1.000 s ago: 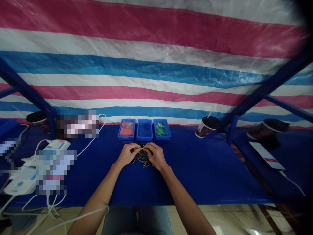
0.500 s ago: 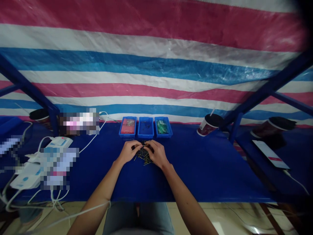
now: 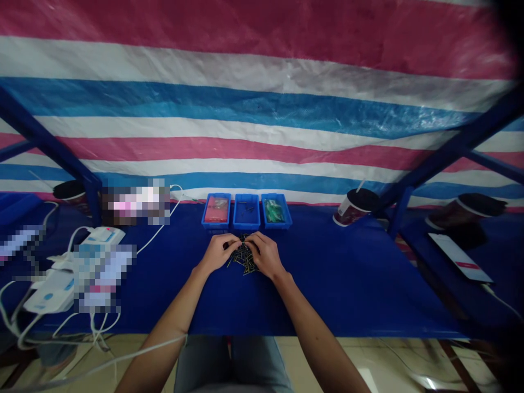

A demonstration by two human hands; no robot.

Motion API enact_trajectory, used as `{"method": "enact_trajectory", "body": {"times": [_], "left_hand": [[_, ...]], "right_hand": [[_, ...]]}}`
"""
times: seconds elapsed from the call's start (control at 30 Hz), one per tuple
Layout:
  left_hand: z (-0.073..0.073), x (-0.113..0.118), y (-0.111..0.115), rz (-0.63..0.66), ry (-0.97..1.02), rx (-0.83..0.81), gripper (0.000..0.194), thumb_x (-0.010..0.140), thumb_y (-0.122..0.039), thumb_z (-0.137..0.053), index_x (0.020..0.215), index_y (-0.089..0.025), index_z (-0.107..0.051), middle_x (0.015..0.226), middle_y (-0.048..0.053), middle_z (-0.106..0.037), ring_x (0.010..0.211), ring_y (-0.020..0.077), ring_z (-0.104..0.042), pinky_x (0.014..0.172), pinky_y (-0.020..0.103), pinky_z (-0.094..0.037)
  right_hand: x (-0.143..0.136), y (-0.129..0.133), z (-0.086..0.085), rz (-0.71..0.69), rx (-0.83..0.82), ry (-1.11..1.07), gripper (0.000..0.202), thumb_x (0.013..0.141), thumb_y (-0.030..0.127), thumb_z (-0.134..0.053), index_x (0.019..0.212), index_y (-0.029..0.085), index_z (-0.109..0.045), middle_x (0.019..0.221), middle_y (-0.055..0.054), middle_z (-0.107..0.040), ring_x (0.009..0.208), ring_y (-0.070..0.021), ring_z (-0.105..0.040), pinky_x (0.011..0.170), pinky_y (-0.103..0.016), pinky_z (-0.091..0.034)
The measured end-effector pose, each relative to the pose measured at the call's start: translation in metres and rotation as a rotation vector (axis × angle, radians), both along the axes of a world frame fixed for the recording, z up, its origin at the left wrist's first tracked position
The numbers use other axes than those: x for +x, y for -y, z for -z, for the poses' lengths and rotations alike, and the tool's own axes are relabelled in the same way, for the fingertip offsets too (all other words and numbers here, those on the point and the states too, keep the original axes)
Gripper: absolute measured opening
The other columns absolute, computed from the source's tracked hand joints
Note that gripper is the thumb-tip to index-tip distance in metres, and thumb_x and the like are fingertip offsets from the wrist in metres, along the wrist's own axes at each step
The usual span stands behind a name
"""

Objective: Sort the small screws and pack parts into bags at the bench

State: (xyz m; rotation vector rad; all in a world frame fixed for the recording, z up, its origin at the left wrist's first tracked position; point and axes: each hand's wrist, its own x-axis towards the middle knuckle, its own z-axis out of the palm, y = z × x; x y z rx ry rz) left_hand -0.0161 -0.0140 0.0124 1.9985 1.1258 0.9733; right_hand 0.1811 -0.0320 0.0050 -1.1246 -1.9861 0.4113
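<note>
A loose pile of thin dark and brass-coloured screws (image 3: 247,258) lies on the blue table. At the pile's upper left, my left hand (image 3: 219,252) has thumb and fingers pinched together. My right hand (image 3: 265,254) is pinched too, at the upper right, its fingertips close to those of the left. What sits between the fingertips is too small to make out. Behind the pile stand three blue trays: the left tray (image 3: 216,225) holds a pink packet, the middle tray (image 3: 246,225) a few small dark pieces, the right tray (image 3: 278,224) a green packet.
A lidded cup (image 3: 355,207) with a straw stands at the right. White power strips (image 3: 53,289) and cables lie at the left, beside blurred items. On the right-hand surface are a phone (image 3: 460,256) and another cup (image 3: 462,212). A white cable crosses my left forearm.
The view has shifted slightly, moving the trays and cups a little right in the picture. Both hands remain pinched over the pile, with their fingertips slightly moved.
</note>
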Motion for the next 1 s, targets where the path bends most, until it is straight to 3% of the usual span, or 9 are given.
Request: {"method": "enact_trajectory", "body": {"times": [0.3,0.5,0.7,1.0], "left_hand": [[0.0007,0.0011,-0.0004,-0.006,0.002,-0.005,0.026,0.094,-0.035,-0.060,0.080,-0.015,-0.071,0.070,0.002,-0.069,0.062,0.0132,-0.058,0.062,0.024,-0.040],[0.0013,0.0004,-0.0003,-0.004,-0.006,-0.015,0.025,0.094,-0.034,-0.059,0.082,-0.016,-0.072,0.071,0.002,-0.071,0.063,0.0134,-0.059,0.063,0.024,-0.041],[0.0033,0.0001,-0.0009,-0.005,-0.015,0.000,0.025,0.093,-0.035,-0.060,0.083,-0.016,-0.072,0.070,0.001,-0.070,0.062,0.0133,-0.059,0.062,0.024,-0.040],[0.0041,0.0008,-0.0014,0.014,-0.021,-0.002,0.028,0.095,-0.037,-0.058,0.082,-0.017,-0.071,0.071,0.002,-0.070,0.063,0.0140,-0.060,0.062,0.024,-0.041]], "right_hand": [[-0.0022,-0.0015,0.0006,0.107,0.024,0.165,0.027,0.103,0.027,-0.046,0.082,0.020,-0.060,0.082,-0.005,-0.062,0.072,-0.0174,-0.057,0.073,-0.032,-0.039],[0.0040,-0.0015,-0.0006,0.006,0.019,0.039,0.013,0.100,0.026,-0.053,0.104,0.021,-0.064,0.099,-0.007,-0.066,0.087,-0.0192,-0.061,0.079,-0.033,-0.043],[0.0042,-0.0031,0.0027,-0.006,0.009,-0.029,0.014,0.099,0.022,-0.052,0.098,0.022,-0.065,0.099,-0.007,-0.066,0.090,-0.0197,-0.062,0.082,-0.033,-0.046],[0.0033,-0.0033,0.0011,0.032,0.020,0.077,0.021,0.102,0.027,-0.048,0.091,0.020,-0.064,0.092,-0.007,-0.066,0.081,-0.0187,-0.060,0.076,-0.034,-0.042]]}}
